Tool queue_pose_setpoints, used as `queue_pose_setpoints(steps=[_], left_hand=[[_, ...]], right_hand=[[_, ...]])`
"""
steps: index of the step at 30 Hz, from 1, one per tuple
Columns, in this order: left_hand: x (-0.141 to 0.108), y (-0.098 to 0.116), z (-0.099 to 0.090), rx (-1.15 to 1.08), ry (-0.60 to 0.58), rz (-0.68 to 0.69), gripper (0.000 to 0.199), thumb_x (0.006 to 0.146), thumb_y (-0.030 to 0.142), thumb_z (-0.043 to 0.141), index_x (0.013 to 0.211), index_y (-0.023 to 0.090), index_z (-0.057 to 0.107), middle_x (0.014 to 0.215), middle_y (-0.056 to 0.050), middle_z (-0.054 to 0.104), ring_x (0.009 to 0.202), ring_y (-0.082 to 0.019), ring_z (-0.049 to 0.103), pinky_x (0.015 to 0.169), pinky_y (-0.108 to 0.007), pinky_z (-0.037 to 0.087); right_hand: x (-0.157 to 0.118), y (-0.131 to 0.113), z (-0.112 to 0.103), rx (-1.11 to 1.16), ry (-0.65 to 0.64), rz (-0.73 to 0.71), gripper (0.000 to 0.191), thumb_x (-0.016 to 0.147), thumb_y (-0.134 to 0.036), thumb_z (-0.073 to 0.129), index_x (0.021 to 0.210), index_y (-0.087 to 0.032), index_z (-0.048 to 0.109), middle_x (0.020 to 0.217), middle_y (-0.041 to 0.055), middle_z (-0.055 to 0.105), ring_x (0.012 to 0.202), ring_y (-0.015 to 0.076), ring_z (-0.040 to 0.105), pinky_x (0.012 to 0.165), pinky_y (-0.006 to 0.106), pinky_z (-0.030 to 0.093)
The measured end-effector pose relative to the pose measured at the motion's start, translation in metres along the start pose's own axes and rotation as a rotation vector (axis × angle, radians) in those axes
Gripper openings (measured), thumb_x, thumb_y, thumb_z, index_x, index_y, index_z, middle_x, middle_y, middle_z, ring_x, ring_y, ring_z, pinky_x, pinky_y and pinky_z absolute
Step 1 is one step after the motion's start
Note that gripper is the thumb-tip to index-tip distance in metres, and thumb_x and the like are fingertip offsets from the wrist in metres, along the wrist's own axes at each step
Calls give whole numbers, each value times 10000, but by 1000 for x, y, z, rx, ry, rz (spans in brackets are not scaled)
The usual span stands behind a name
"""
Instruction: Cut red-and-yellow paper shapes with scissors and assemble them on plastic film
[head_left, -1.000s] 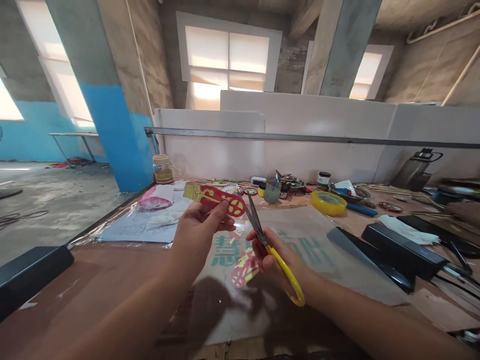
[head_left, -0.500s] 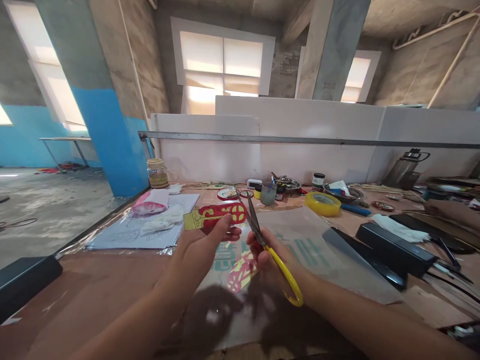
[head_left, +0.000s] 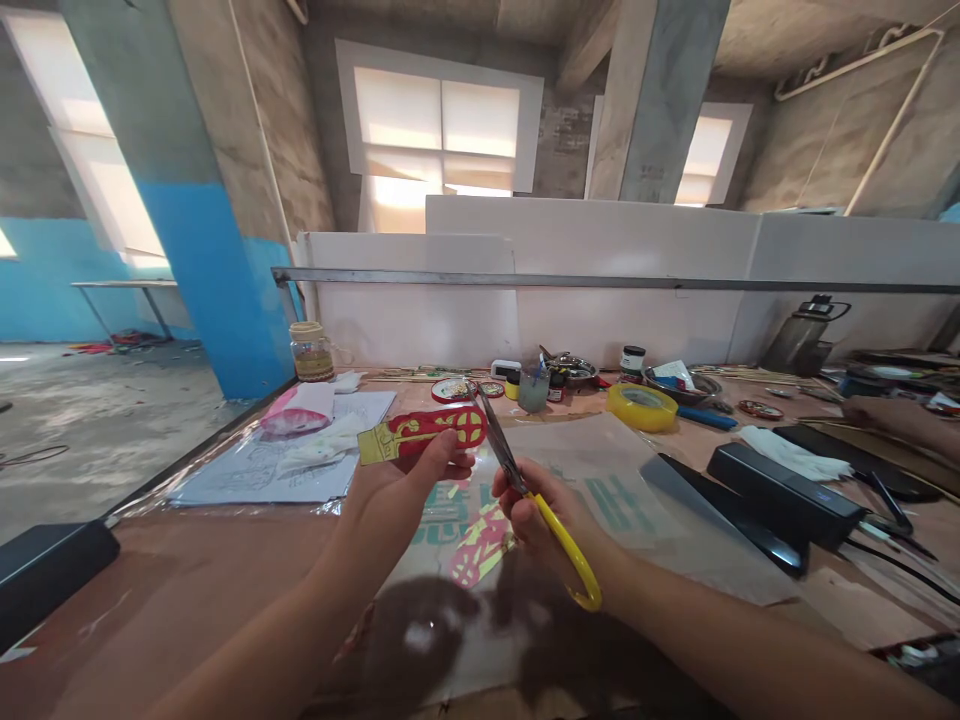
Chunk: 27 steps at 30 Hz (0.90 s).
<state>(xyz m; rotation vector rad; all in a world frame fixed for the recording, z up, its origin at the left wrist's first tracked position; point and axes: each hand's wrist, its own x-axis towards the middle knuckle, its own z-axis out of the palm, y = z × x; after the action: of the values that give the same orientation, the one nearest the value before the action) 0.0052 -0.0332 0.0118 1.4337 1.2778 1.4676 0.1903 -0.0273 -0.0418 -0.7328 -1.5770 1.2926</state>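
Note:
Between thumb and fingers, my left hand [head_left: 416, 480] holds a red and yellow patterned paper piece [head_left: 409, 436] with a plain yellowish left end. My right hand [head_left: 544, 505] is closed round yellow-handled scissors [head_left: 564, 545], their blades parted a little and pointing up beside the paper's rounded right end. Below the hands, a pink and yellow cut piece [head_left: 478, 550] lies on a translucent sheet [head_left: 600, 450] with green characters showing.
White papers [head_left: 300, 460] lie at left, near a jar [head_left: 310, 352]. Yellow tape [head_left: 642, 407], a cup with brushes [head_left: 534, 388], a black box [head_left: 784, 492] and a bottle [head_left: 799, 338] stand beyond or right. Another person's hand [head_left: 892, 415] is at far right.
The whole view has shifted slightly, so most things appear a little further left. The scissor blades look slightly changed in angle; both hands keep their holds.

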Motion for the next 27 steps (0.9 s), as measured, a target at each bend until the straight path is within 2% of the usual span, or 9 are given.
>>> queue_pose_setpoints(steps=[5, 10, 14, 20, 27], left_hand=[[-2, 8, 1, 100, 22, -3, 435, 779, 590, 675, 638, 186, 751, 666, -61, 764, 728, -235, 733, 726, -300, 565], [-4, 9, 1, 125, 15, 90, 397, 815, 548, 659, 665, 188, 737, 649, -41, 756, 680, -211, 723, 676, -282, 566], [-2, 6, -1, 162, 5, 109, 400, 838, 543, 633, 682, 190, 736, 663, -36, 759, 686, -206, 724, 687, -281, 568], [1, 3, -2, 195, -136, 190, 363, 868, 476, 619, 669, 190, 724, 666, -27, 758, 679, -188, 718, 671, -257, 564], [0, -3, -2, 231, -148, 233, 351, 890, 468, 609, 700, 194, 719, 688, -18, 760, 702, -183, 717, 686, -256, 556]], right_hand=[[0, 5, 1, 22, -15, 6, 619, 695, -752, 692, 929, -196, 551, 778, -18, 459, 637, 106, 370, 551, 229, 331], [1, 9, 1, 29, -13, -2, 622, 689, -741, 707, 937, -192, 556, 800, -15, 459, 655, 108, 369, 573, 237, 328], [0, 7, 1, -6, -2, 2, 657, 678, -790, 667, 933, -197, 541, 798, -13, 447, 647, 114, 360, 559, 243, 321], [-6, 3, -3, -142, -89, -99, 588, 832, -763, 510, 1104, -241, 501, 891, 9, 461, 720, 138, 396, 639, 265, 369], [-6, 5, 0, -63, -71, -117, 566, 826, -761, 523, 1055, -244, 501, 920, 16, 453, 760, 146, 413, 655, 270, 372]])
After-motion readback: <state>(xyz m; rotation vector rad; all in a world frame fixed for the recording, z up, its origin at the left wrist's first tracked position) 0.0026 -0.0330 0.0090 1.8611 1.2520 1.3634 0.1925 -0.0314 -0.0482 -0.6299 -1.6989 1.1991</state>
